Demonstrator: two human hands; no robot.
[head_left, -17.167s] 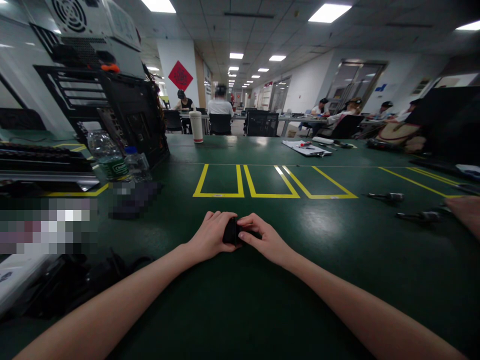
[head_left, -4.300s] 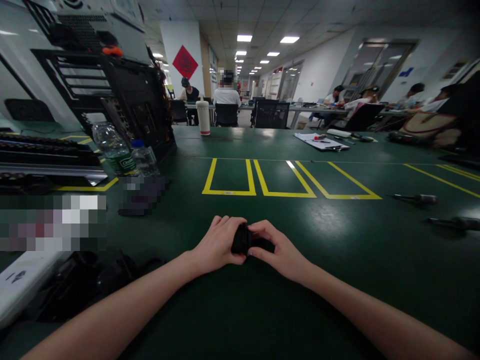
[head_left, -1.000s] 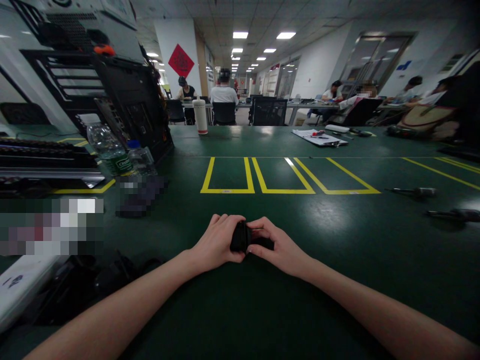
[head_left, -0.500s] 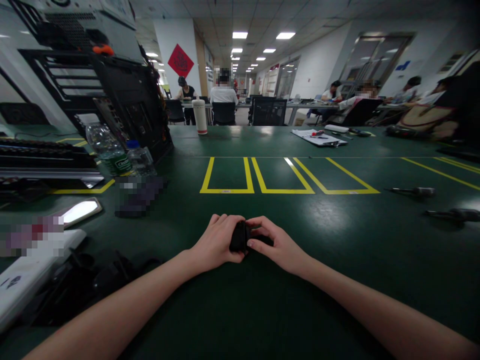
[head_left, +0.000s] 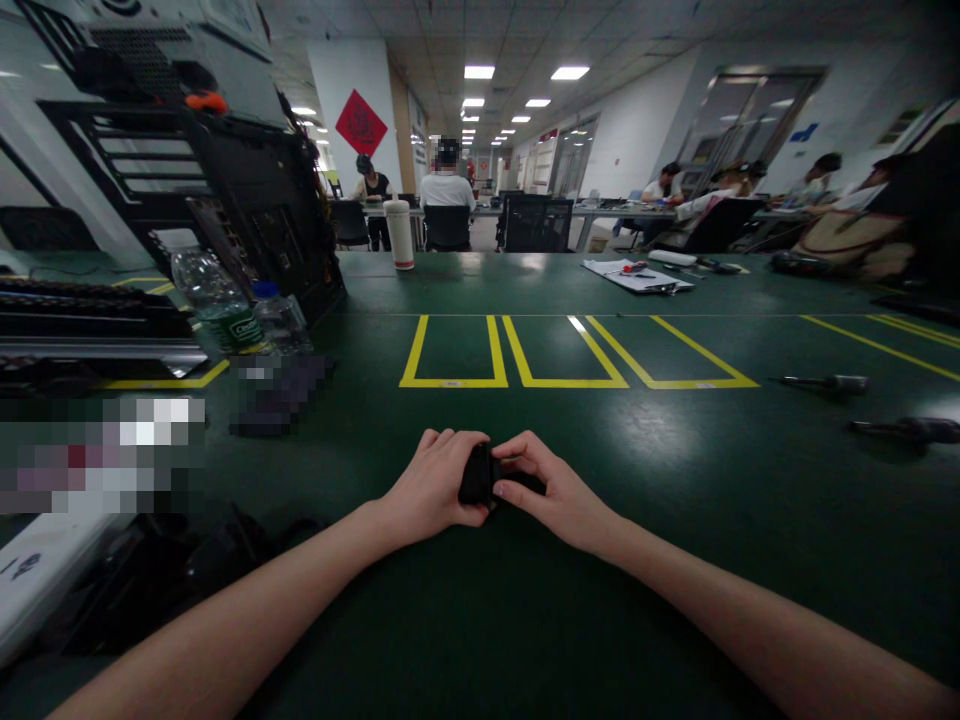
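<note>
From the left, we log a black chassis (head_left: 262, 215), two plastic bottles (head_left: 217, 300) and a dark heap (head_left: 135, 575) of items on the worktop (head_left: 637, 630), all out of hand. Next, the left hand (head_left: 431, 488): its grip is closed round a black part (head_left: 474, 478), near mid-view. The right hand (head_left: 540, 485) meets it from the other side, its grip pinching the part's right edge between thumb and fingertips. We can't tell if the part touches the worktop (fingers hide its underside). Progress, as we judge it: pick-up done, both hands on the part; letting go not yet done. How far the handling itself has got, we can't say; the part is too dark. Further right, yellow outlines (head_left: 454, 383), a clipboard (head_left: 637, 277), then two dark tools (head_left: 844, 385), well apart from the hands.
</note>
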